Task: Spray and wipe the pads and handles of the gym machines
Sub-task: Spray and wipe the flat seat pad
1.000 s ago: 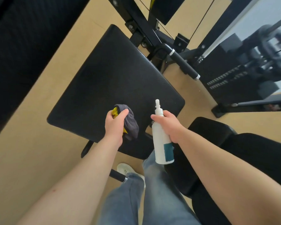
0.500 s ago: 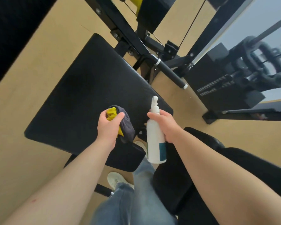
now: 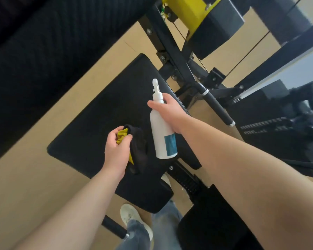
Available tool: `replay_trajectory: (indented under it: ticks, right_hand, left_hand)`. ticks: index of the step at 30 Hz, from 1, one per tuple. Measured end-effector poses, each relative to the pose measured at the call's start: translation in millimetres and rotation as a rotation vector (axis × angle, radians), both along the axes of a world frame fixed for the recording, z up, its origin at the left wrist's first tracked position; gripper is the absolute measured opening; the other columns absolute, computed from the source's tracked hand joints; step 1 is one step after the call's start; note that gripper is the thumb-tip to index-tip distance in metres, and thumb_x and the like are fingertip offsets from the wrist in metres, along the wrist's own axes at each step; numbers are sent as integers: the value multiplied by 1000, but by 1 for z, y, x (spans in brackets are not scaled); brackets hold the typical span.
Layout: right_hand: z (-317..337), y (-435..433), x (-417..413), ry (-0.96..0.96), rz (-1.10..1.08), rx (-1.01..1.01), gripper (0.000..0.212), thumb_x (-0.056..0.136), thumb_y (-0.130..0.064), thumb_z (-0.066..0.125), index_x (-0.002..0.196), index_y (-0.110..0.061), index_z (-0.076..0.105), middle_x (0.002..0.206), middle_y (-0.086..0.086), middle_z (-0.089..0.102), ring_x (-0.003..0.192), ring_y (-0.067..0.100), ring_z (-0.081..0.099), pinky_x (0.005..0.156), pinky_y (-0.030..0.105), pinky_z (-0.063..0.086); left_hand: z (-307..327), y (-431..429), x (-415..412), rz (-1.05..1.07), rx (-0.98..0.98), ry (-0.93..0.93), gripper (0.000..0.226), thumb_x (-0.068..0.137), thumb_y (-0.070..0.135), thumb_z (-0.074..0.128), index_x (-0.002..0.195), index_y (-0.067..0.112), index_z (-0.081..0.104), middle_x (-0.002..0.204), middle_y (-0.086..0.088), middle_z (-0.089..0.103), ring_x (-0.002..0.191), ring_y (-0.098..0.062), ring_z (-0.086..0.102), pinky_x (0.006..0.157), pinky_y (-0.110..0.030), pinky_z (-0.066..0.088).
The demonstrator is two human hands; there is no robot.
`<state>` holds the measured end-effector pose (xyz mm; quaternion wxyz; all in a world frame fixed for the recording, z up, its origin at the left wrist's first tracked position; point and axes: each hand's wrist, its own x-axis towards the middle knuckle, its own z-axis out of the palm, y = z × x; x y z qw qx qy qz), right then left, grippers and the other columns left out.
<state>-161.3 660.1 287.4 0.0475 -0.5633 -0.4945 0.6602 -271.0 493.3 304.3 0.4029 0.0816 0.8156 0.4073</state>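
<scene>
Over the black seat pad (image 3: 98,127), the right hand (image 3: 167,107) is gripping a white spray bottle (image 3: 163,134) with its nozzle pointing away from the person, while the left hand (image 3: 117,150) is clutching a bunched yellow-and-dark cloth (image 3: 137,148) just beside it, near the machine's black handle (image 3: 218,109).

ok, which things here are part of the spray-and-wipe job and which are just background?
Job: white spray bottle, gripped by right hand; grey-and-yellow cloth, held in left hand; black seat pad beneath them; foam-grip handle beside it.
Background: weight stack; yellow machine cover; white sneaker; tan floor.
</scene>
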Motion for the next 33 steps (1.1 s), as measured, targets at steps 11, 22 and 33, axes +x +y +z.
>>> replay_trajectory:
  ticks: [11, 22, 33]
  right_hand:
    - [25, -47, -55, -6, 610, 44, 43, 93, -43, 72, 132, -30, 61, 110, -4, 64, 102, 18, 63, 90, 37, 53]
    - [30, -140, -110, 23, 873, 50, 37, 89, -46, 75, 118, -25, 66, 103, -4, 64, 91, 14, 61, 68, 29, 46]
    - [36, -118, -44, 29, 645, -418, 33, 94, -36, 73, 125, -30, 62, 105, 5, 67, 89, 21, 68, 70, 35, 59]
  left_hand:
    - [-2, -41, -15, 133, -137, 50, 31, 103, 31, 56, 133, 32, 52, 118, 9, 57, 108, -13, 53, 91, -31, 42]
    - [10, -124, -38, 184, -399, 64, 20, 96, 41, 58, 91, 22, 61, 84, -2, 65, 79, -24, 62, 66, -34, 48]
    - [18, -120, -43, 205, -15, -200, 40, 92, 58, 55, 95, 20, 66, 98, -11, 69, 95, -29, 68, 89, -49, 57]
